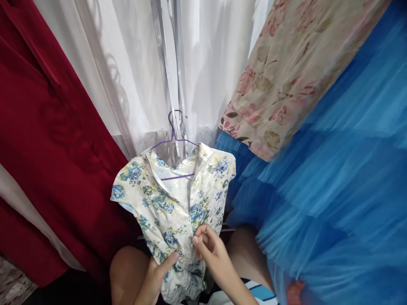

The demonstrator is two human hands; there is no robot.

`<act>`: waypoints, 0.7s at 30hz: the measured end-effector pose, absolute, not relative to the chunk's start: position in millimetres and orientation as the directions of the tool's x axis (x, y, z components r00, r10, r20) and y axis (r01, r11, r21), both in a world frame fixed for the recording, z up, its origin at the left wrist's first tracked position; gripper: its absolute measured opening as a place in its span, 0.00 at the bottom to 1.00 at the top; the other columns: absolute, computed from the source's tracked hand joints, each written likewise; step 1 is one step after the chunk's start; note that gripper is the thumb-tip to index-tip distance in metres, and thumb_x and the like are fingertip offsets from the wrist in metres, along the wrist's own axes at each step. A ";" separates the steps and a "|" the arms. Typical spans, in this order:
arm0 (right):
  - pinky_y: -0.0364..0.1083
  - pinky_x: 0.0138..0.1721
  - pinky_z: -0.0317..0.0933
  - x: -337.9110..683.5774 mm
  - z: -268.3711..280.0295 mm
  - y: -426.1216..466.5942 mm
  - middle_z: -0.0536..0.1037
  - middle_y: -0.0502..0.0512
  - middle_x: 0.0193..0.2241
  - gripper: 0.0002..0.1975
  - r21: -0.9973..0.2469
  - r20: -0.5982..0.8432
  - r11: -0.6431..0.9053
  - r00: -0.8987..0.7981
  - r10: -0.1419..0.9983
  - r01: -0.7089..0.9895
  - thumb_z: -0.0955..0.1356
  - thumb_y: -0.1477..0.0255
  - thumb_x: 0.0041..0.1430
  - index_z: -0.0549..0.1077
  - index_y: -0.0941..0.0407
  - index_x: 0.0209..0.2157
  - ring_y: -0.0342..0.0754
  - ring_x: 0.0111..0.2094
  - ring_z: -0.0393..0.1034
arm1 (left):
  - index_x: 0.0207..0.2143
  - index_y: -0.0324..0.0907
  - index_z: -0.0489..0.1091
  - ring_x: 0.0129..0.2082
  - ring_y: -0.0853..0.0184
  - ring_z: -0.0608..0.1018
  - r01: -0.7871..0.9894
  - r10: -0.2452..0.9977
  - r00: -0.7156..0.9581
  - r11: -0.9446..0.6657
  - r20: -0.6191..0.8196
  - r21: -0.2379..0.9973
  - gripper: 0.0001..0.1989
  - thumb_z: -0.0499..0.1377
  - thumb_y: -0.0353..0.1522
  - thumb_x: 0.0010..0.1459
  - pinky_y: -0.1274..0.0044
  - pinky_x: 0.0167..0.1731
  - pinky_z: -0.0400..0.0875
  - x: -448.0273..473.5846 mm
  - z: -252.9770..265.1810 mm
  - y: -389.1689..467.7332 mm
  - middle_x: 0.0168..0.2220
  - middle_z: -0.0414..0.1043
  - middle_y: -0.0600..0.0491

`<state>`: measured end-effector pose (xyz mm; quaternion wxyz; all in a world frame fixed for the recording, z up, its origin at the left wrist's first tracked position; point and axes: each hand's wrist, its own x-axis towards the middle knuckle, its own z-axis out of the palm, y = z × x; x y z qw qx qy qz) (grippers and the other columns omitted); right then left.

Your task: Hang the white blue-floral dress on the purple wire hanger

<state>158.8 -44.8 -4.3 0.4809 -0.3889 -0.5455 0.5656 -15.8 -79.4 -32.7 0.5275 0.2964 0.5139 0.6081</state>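
A white sleeveless-looking blouse [165, 203] with blue flowers and green-yellow leaves hangs on a thin purple hanger [173, 136], its collar lying open in a V. My left hand [159, 271] grips the lower left side, thumb on the front and the other fingers hidden behind the cloth. Against the front edge, below the V, my right hand [208, 245] is closed in a pinch, thumb and index finger at the fabric. Any button there is too small to make out. The lower part of the blouse is bunched between my legs.
A dark red cloth [63, 127] hangs at the left. White curtains [210, 63] and pale ribbon-like strips [170, 51] are behind the hanger. To the right hang a beige cloth with pink flowers [270, 84] and a layered blue tulle garment [327, 186].
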 end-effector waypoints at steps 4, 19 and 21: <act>0.42 0.25 0.51 158.7 20.5 -16.8 0.65 0.43 0.20 0.14 -0.976 0.159 0.184 -0.198 0.967 0.114 0.67 0.58 0.62 0.64 0.54 0.38 0.44 0.22 0.59 | 0.55 0.40 0.71 0.55 0.49 0.75 -0.397 0.951 -0.141 0.199 -0.274 0.896 0.39 0.74 0.42 0.39 0.61 0.60 0.63 -0.6 -45.0 -80.0 0.48 0.77 0.42; 0.42 0.23 0.45 148.8 12.2 -6.9 0.55 0.43 0.20 0.16 -0.978 0.195 0.203 -0.164 0.967 0.035 0.62 0.58 0.66 0.59 0.54 0.28 0.41 0.21 0.49 | 0.46 0.39 0.72 0.52 0.47 0.76 -0.465 0.881 -0.331 0.158 -0.337 0.871 0.25 0.68 0.37 0.46 0.61 0.53 0.69 0.5 -80.1 -64.3 0.44 0.78 0.43; 0.42 0.23 0.44 151.7 14.8 -13.9 0.54 0.43 0.19 0.18 -0.978 0.201 0.209 -0.211 0.957 0.020 0.62 0.58 0.66 0.59 0.54 0.26 0.41 0.21 0.48 | 0.46 0.39 0.70 0.52 0.46 0.75 -0.385 0.835 -0.481 0.073 -0.268 0.920 0.23 0.67 0.37 0.47 0.59 0.53 0.68 -9.0 -87.8 -58.2 0.44 0.76 0.43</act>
